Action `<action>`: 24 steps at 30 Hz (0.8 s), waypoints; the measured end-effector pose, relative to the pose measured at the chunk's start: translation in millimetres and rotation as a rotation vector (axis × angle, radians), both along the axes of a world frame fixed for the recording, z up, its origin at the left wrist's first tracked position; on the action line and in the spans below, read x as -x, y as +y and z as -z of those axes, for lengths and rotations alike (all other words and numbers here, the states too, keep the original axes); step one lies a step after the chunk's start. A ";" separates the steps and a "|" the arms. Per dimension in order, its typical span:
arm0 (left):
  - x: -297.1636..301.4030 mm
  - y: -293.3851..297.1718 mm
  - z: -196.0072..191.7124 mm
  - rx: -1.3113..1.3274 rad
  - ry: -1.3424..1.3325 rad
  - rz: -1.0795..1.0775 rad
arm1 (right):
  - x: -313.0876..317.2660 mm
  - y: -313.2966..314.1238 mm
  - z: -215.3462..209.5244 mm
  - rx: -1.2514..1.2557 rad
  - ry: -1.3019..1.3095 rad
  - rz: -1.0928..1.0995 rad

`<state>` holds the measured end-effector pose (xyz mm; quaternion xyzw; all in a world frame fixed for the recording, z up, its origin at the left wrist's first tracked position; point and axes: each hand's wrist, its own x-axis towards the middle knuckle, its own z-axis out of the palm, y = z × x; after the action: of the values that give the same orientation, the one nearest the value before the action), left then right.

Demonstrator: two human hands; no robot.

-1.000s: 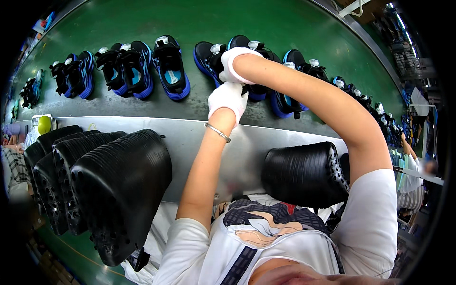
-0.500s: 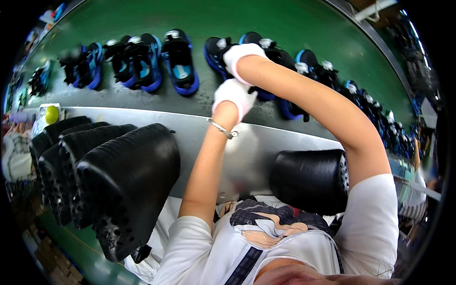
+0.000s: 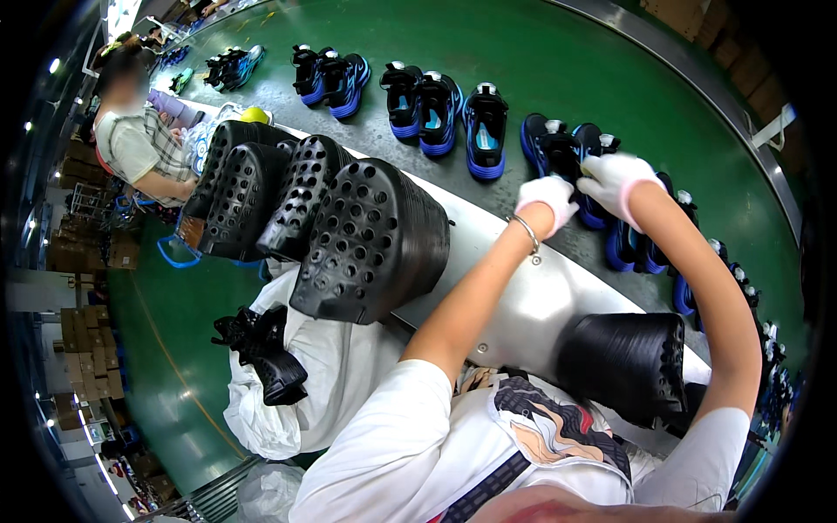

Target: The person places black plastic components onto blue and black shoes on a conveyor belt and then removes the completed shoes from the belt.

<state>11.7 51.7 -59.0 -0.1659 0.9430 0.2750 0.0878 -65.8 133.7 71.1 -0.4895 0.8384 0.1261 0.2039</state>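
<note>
Black and blue shoes [image 3: 486, 131] sit in pairs along a green conveyor belt [image 3: 558, 52] with a silver metal edge [image 3: 523, 296]. Both hands, left [image 3: 547, 197] and right [image 3: 613, 180], wear white gloves. Black perforated trays [image 3: 370, 240] stand in stacks. A white bag [image 3: 331, 383] holds black pieces [image 3: 261, 349]. A co-worker's shirt [image 3: 131, 148] is plaid.

Both of the person's bare forearms stretch forward and up from short white sleeves, converging until the 2 white-gloved hands sit just beside each other. The left hand [image 3: 547, 196] is curled, fingers bent inward, with a thin bracelet at its wrist. The right hand [image 3: 615, 179] arches over from a sharply bent elbow, its fingers curled downward in a loose grip.
</note>
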 end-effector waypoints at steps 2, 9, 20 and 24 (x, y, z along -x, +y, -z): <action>-11.8 -11.2 2.5 0.140 0.070 -0.003 | -5.5 45.1 -23.5 0.175 0.009 -0.022; -24.8 -20.0 -18.2 0.372 0.458 -0.182 | -9.2 213.8 -68.0 0.389 0.194 0.306; 13.1 -36.5 41.6 -0.053 0.277 -0.005 | -83.2 384.9 -81.1 0.522 0.416 0.948; 16.8 -26.5 37.8 0.040 0.224 0.049 | -119.9 422.2 -53.3 0.475 0.375 1.127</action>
<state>-5.1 25.2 -96.8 -0.1125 0.9560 0.2705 -0.0148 54.1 555.9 124.4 0.0248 0.9937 -0.1061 -0.0252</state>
